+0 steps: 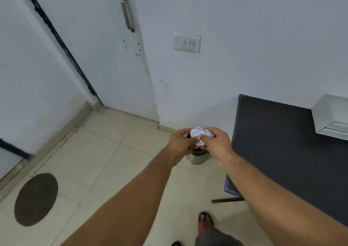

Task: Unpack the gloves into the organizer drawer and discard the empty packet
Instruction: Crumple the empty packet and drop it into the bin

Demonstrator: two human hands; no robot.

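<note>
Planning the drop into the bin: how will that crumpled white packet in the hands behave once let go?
The packet is creased and balled between both hands, so it is probably thin, limp and very light. It may spring partly open and drift, so releasing it low over the metal bin seems wise.

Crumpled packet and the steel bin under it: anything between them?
Only the fingers. In the head view both hands, left hand and right hand, grip the packet directly above the bin; nothing else shows between.
</note>
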